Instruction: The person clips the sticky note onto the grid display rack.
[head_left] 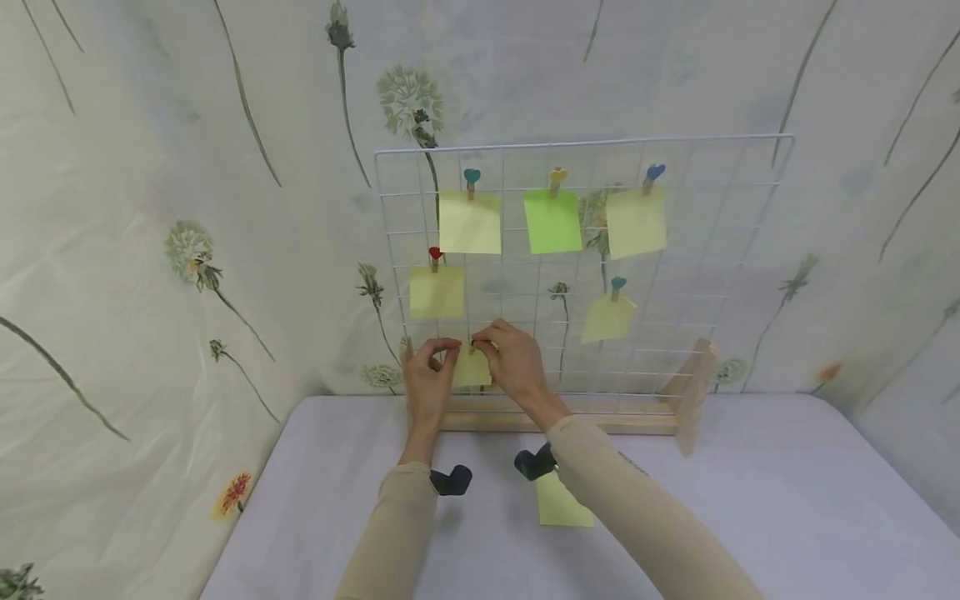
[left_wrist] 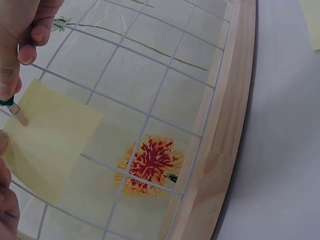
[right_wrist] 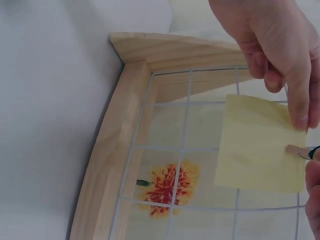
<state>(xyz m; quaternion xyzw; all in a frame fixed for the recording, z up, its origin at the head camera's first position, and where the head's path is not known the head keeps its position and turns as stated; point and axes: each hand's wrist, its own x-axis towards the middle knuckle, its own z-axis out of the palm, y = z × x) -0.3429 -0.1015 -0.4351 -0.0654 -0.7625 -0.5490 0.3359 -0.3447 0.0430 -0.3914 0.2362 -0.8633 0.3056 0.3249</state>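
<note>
At the lower left of a white wire grid (head_left: 585,138), my left hand (head_left: 427,387) pinches the upper left corner of a pale yellow sticky note (head_left: 471,371). My right hand (head_left: 517,362) holds a small wooden clothespin (left_wrist: 19,115) by its dark green end, between thumb and fingers. The clothespin's wooden tip lies over the note's top edge, as the right wrist view shows with the note (right_wrist: 260,145) flat before the wires. In that view the left hand (right_wrist: 280,45) comes from above and the right hand (right_wrist: 313,200) is partly cut off.
Above hang several notes on heart-topped clothespins, among them a green note (head_left: 553,222) and a yellow note (head_left: 437,292). The grid stands in a wooden base (head_left: 600,423) on a white-covered table (head_left: 787,500). Another yellow note (head_left: 562,504) lies on the table under the right forearm.
</note>
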